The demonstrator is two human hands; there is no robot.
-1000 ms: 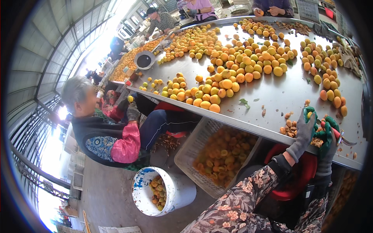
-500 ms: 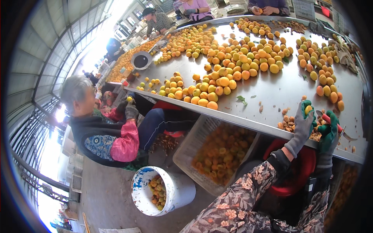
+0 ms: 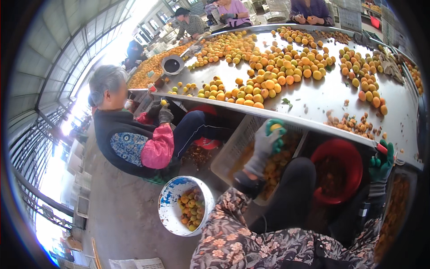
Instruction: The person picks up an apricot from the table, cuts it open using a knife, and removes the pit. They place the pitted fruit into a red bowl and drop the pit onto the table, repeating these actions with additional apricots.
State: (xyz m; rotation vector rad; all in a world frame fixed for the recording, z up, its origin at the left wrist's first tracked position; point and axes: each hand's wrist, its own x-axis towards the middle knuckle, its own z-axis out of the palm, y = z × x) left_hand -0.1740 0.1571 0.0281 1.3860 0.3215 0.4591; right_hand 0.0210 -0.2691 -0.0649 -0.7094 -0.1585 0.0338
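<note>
My left hand (image 3: 267, 142), in a grey and green glove, is closed round a yellow apricot (image 3: 275, 127). It hangs over a pale plastic crate (image 3: 225, 151) of apricots below the table's edge. At the table's near right edge, my right hand (image 3: 380, 169), gloved alike, grips a knife by its red handle (image 3: 382, 148). Part of a curved blade shows beside that hand. Small brown pits or scraps (image 3: 356, 124) lie on the steel table (image 3: 309, 106), behind and left of the right hand. Apricots (image 3: 268, 85) are heaped farther back.
Between my knees and the table stands a red bucket (image 3: 357, 177) with dark contents. A white bucket (image 3: 168, 223) of apricots stands on the floor. To my left a seated person (image 3: 130, 139) holds a fruit. Other people work along the far side.
My left hand has moved left and off the table with the apricot, out over the crate. My right hand, still on the knife, has dropped slightly toward the table's edge. The view has shifted.
</note>
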